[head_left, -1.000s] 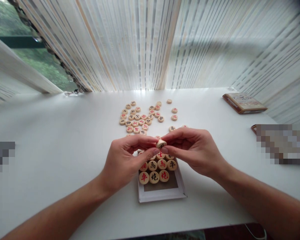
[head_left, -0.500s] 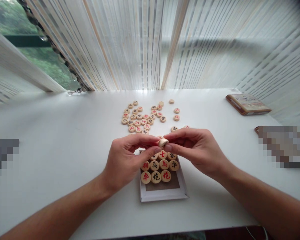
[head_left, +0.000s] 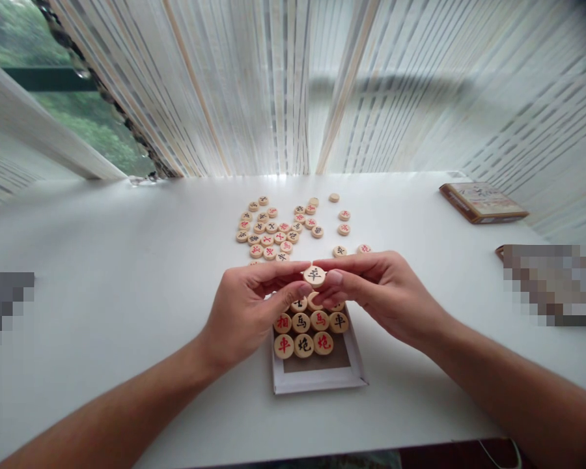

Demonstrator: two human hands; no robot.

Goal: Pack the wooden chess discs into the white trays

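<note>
**Left hand (head_left: pixel 247 306) and right hand (head_left: pixel 388 293) grip a wooden disc (head_left: pixel 314 277) above a shallow tray (head_left: pixel 317 380)**

Seen from the wearer's head, two bare hands meet at the centre, both grasping the same small round disc between thumbs and fingers. It is held over the far end of the tray, its face tilted toward the viewer (a black Chinese character is painted on it).

The tray, white-rimmed with a brown floor, sits on a white table (head_left: pixel 127 312). Inside, the near row has three discs (head_left: pixel 303 346), one black-lettered between two red; behind it is a row of four, and a further row is partly hidden by the hands.

Beyond the hands, loose discs (head_left: pixel 267 240) lie scattered, many touching, lettered red or black. A flat box (head_left: pixel 483 203) rests at the far right, and striped curtains (head_left: pixel 254 85) hang behind the table.
</note>
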